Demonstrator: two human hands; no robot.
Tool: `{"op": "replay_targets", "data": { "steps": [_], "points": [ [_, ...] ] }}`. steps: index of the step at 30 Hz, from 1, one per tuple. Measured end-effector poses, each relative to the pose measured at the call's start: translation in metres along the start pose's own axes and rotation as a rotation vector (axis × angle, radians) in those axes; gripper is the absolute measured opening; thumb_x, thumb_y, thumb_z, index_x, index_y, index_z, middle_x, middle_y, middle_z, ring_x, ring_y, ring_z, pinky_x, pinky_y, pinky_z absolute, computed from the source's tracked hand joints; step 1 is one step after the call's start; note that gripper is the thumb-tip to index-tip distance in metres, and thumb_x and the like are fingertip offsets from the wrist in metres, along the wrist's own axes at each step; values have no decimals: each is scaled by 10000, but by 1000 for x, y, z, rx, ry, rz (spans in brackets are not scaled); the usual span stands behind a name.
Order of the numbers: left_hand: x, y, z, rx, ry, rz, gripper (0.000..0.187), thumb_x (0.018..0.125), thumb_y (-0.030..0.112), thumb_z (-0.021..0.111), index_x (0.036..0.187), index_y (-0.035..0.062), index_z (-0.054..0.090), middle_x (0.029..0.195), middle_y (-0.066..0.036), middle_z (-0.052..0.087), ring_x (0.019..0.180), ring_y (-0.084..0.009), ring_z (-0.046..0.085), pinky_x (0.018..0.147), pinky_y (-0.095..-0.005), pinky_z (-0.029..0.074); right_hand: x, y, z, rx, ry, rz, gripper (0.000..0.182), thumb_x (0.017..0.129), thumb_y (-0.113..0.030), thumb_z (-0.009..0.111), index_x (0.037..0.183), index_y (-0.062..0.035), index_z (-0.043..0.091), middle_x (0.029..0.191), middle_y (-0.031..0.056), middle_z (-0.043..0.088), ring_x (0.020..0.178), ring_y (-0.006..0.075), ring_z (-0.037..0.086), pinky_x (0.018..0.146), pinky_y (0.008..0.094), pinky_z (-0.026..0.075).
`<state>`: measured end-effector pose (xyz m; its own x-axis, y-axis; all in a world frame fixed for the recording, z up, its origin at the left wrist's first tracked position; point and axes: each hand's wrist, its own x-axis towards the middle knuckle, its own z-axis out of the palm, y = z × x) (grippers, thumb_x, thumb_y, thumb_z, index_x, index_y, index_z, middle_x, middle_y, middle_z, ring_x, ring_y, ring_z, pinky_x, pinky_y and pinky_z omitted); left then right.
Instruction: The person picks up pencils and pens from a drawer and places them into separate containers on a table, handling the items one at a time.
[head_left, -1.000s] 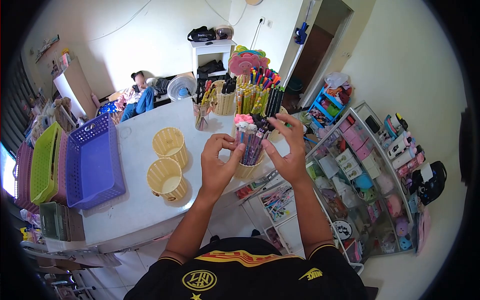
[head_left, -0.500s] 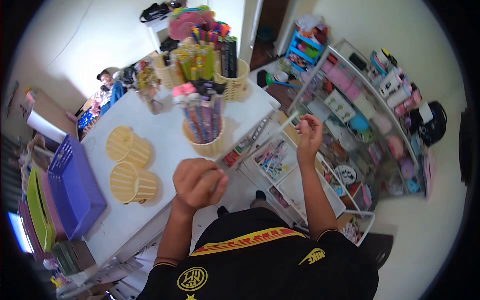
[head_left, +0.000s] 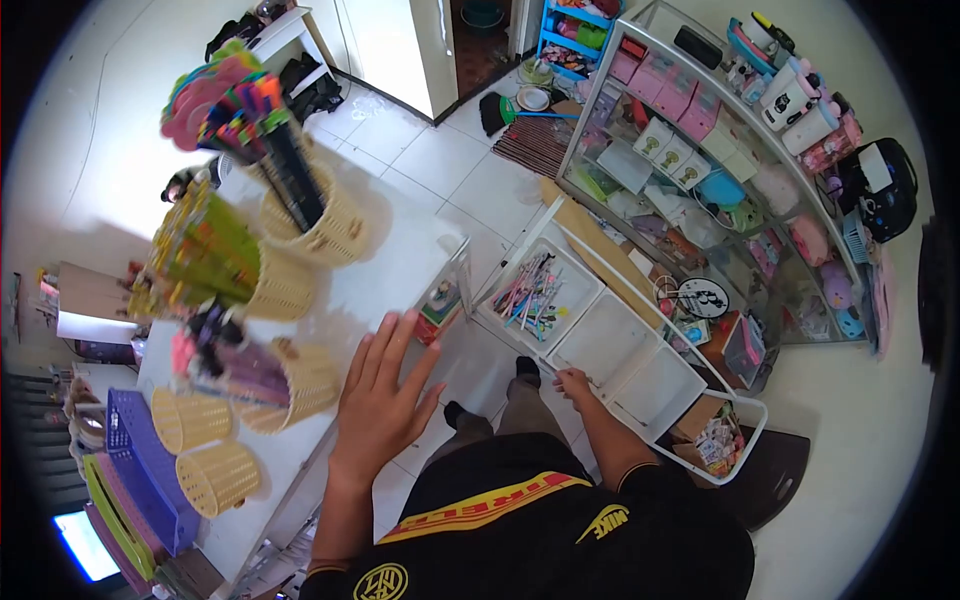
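My left hand (head_left: 385, 395) is held over the front edge of the white table (head_left: 375, 265), fingers spread and nothing in it. Just left of it stands a cream basket (head_left: 305, 385) with purple pens, tilted in this view. Low beside the white divided trays (head_left: 600, 335) is my right hand (head_left: 574, 388), its fingers bent together near the rim. Whether it grips anything there I cannot make out. The far tray compartment holds a heap of colourful pens (head_left: 530, 295). Further along the table, cream baskets hold yellow-green pencils (head_left: 210, 245) and black boxes (head_left: 292, 185).
Two cream baskets (head_left: 218, 478) stand near a purple tray (head_left: 150, 470) on the table's left. A glass display case (head_left: 660, 165) stands to the right, behind the tray rack. White floor tiles (head_left: 420, 160) lie beyond the table. A box of packets (head_left: 710, 440) sits at lower right.
My view has turned right. My left hand has gone from curled to spread. My right hand has come down from the air to the tray rim.
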<state>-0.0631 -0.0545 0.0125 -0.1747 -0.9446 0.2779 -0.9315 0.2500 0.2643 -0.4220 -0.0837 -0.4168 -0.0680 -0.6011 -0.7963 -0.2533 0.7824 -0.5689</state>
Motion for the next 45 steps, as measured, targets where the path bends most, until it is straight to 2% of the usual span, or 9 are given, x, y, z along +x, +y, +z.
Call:
{"op": "replay_targets", "data": {
  "steps": [5,12,15,18,25,28,31,38,45],
  "points": [
    [1,0,18,256,7,-73,313,820,264,765,1121,183,734,1399,-113,587,1305,-297,539,1074,-418,389,76,-27,11,108,-100,76,187,909,-224,599,996,-65,647,841,66,689,638,145,619,494,294,434],
    [-20,1,49,503,115,-147,192,876,377,696,960,217,762,1312,-136,639,1243,-318,581,1056,-441,388,257,-48,25,100,201,78,211,903,-162,561,1033,-26,656,866,113,683,725,195,703,478,325,484],
    [-28,-5,57,608,203,-109,348,950,428,572,893,117,716,1325,-247,587,1241,-446,541,1037,-538,413,316,-24,33,69,299,24,317,831,-149,629,1108,-5,686,896,177,724,718,281,730,526,386,550],
    [-30,-12,59,659,233,-38,359,952,430,572,889,107,713,1334,-259,571,1246,-440,533,1035,-544,421,320,-23,43,-179,389,-126,240,878,-164,594,1006,9,702,834,144,702,705,252,692,523,363,519],
    [-28,-4,55,588,195,-109,377,951,439,582,868,92,705,1327,-266,566,1246,-439,530,1035,-539,427,259,-71,13,311,286,-149,173,855,-185,589,892,-28,651,677,73,608,549,178,558,453,320,426],
    [-26,-3,55,558,215,-164,308,918,488,596,846,221,732,1326,-179,585,1255,-379,538,1032,-500,380,264,-69,-6,366,249,-144,138,866,-189,568,896,-60,606,617,27,535,501,123,500,407,297,358],
    [-26,-4,54,568,174,-112,378,948,450,581,867,102,703,1329,-263,567,1246,-434,532,1037,-536,427,279,-54,-9,140,394,-168,162,859,-188,574,898,-44,638,643,57,581,498,155,536,394,321,391],
    [-34,-9,59,598,233,-127,348,924,528,577,854,223,729,1340,-187,578,1268,-379,531,1041,-506,371,318,0,40,-185,482,38,223,814,-175,687,906,28,674,717,170,671,507,266,638,445,401,498],
    [-34,-11,61,648,259,-97,368,938,562,553,867,240,716,1327,-176,581,1251,-378,539,1028,-512,374,303,-24,66,-147,528,141,488,721,-264,779,1051,78,668,1043,288,694,966,401,697,829,438,568]
  ]
}}
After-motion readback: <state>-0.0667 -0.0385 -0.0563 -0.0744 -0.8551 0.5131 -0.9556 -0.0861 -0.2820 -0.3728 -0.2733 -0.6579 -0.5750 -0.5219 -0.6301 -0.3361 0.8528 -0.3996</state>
